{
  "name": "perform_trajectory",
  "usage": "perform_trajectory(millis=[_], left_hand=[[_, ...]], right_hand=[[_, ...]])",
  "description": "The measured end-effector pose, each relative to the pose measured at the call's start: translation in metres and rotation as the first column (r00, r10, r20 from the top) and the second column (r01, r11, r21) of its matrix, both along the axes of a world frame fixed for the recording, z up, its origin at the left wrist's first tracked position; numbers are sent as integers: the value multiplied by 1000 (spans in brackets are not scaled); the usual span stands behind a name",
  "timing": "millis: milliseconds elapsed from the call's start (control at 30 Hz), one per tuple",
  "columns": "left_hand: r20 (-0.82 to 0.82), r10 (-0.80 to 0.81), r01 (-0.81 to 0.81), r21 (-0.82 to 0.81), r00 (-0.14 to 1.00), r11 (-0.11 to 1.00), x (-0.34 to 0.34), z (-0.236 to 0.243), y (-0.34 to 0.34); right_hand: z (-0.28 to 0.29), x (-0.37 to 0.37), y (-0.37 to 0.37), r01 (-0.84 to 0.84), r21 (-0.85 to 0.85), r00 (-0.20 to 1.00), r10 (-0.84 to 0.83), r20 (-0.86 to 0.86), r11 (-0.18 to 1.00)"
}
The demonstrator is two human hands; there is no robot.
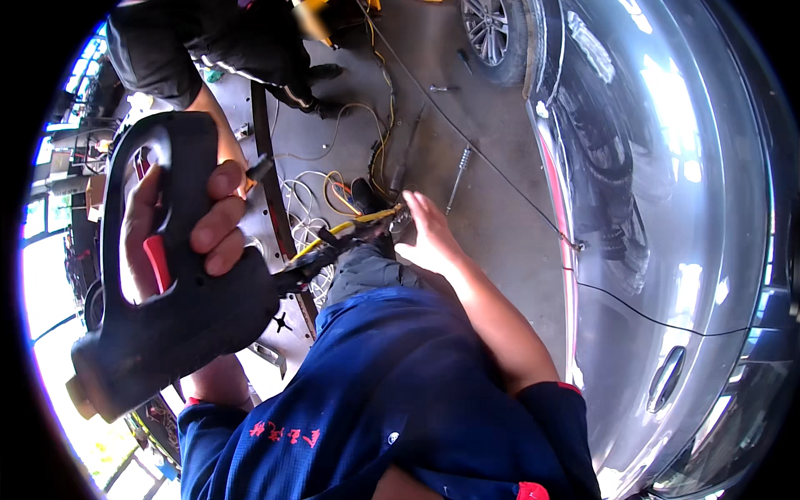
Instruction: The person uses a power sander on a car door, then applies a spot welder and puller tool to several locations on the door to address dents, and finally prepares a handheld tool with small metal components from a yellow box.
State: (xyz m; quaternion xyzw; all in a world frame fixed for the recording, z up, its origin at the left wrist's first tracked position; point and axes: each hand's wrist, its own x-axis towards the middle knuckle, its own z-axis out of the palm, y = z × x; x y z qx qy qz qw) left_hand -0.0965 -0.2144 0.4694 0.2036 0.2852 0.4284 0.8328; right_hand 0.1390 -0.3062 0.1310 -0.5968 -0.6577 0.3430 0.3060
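My left hand [218,225] is wrapped round the loop handle of a large black power tool [192,321] with a red trigger, raised close in front of me. A narrow yellow-and-black strip [354,223] runs from beside the tool's front toward the right; whether it is joined to the tool I cannot make out. My right hand [435,240] is at the strip's far end, which lies between thumb and fingers. The fingers are fairly straight and the exact contact is small and unclear.
A grey car [633,250] fills the right side, its wheel [492,37] at the top. Another person in dark clothes [233,50] stands at upper left, forearm behind the tool. Loose cables [304,200] and a spring-like rod [460,175] lie on the floor. A thin cord [492,171] crosses to the car.
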Motion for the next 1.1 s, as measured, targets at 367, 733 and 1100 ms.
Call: perform_trajectory(millis=[367,733,1100], left_hand=[[149,60,-26,-222,987,975,35,-69,-42],[35,53,-41,-286,998,957,40,-108,-64],[108,53,-1,-429,993,903,54,-99,-60]], right_hand=[[-11,52,-37,43,-159,971,-79,-226,986],[-56,44,-99,-67,-256,971,3,-240,964],[-50,39,-125,-144,-355,934,7,-358,924]])
